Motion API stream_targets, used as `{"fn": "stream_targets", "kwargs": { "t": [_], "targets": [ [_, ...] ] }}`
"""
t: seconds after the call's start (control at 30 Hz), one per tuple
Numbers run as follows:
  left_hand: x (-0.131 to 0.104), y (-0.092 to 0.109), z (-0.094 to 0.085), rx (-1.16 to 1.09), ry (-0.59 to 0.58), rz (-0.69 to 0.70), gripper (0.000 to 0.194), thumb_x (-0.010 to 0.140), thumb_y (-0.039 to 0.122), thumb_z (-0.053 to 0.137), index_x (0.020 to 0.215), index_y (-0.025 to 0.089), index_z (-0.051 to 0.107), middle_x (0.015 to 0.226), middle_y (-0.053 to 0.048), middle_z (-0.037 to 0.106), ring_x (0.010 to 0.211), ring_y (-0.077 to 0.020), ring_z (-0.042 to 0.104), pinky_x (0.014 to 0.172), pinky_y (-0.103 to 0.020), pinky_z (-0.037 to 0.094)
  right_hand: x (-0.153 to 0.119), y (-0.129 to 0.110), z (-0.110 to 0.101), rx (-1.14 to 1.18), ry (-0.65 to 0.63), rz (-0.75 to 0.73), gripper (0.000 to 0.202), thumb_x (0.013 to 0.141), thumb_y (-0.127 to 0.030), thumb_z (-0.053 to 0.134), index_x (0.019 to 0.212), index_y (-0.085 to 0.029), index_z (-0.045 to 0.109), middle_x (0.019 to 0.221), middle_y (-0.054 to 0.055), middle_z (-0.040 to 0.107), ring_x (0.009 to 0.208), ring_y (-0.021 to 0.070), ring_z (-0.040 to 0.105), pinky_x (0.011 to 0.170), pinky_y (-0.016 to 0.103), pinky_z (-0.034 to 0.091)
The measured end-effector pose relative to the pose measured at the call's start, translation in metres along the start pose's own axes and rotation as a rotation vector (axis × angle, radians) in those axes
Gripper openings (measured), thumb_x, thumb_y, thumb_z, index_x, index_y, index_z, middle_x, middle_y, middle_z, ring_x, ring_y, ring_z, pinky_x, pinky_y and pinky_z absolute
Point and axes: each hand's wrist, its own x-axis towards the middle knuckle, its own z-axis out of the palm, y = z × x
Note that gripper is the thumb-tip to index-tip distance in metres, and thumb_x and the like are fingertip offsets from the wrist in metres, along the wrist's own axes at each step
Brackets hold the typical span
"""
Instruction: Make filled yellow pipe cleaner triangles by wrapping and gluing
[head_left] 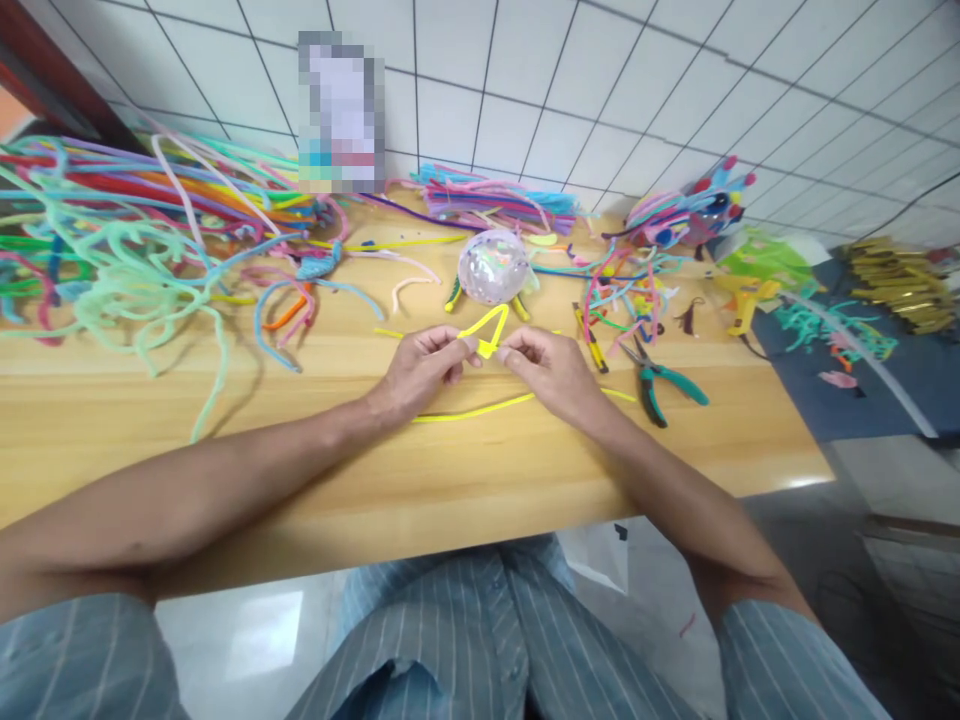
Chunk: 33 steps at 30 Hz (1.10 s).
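A yellow pipe cleaner [493, 325], bent into a narrow triangular loop, is pinched between both hands above the table. My left hand [431, 365] closes thumb and fingers on its left side. At the lower right corner of the loop, my right hand [551, 370] pinches it near a small yellow bunched part [486, 349]. Another yellow pipe cleaner [476, 411] lies straight on the wood beneath my wrists. Just beyond the loop sits a clear round container [493, 266] with colourful bits showing in it.
Pliers with teal handles [667, 385] and a yellow-black cutter [591, 340] lie to the right. Loose pipe cleaners [142, 260] spread at the left; a bundle [499, 197] lies against the tiled wall. A yellow glue gun [750, 303] is near the table's right edge.
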Motion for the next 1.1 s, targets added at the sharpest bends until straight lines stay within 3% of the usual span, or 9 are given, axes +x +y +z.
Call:
{"fn": "stream_targets", "kwargs": {
  "t": [0.17,0.5,1.1],
  "targets": [
    [-0.001,-0.001,-0.001,-0.007,-0.013,0.007,0.028,0.079,0.042,0.082,0.071,0.016,0.074,0.066,-0.001,0.072,0.048,-0.0069,0.045,0.05,-0.024,0.035,0.005,0.003,0.004,0.168,-0.055,0.108,0.022,0.088,-0.039,0.063,0.077,-0.02,0.064,0.067,-0.004,0.057,0.061,0.0114,0.045,0.061,0.028,0.033],
    [-0.002,0.003,0.0,0.035,0.003,-0.003,0.028,0.079,0.043,0.081,0.07,0.017,0.078,0.053,0.001,0.06,0.047,-0.0077,0.043,0.051,-0.023,0.034,0.009,0.007,0.012,0.377,-0.045,0.208,0.03,0.077,-0.046,0.077,0.073,-0.02,0.065,0.065,-0.005,0.054,0.061,0.0108,0.044,0.061,0.028,0.034],
    [-0.003,0.001,-0.003,0.084,0.006,-0.011,0.03,0.085,0.046,0.077,0.073,0.018,0.079,0.056,0.001,0.061,0.05,-0.0088,0.044,0.052,-0.024,0.035,0.011,0.011,0.018,0.474,-0.041,0.284,0.04,0.071,-0.052,0.087,0.074,-0.02,0.063,0.069,-0.004,0.057,0.066,0.0114,0.045,0.063,0.027,0.036]
  ]
}}
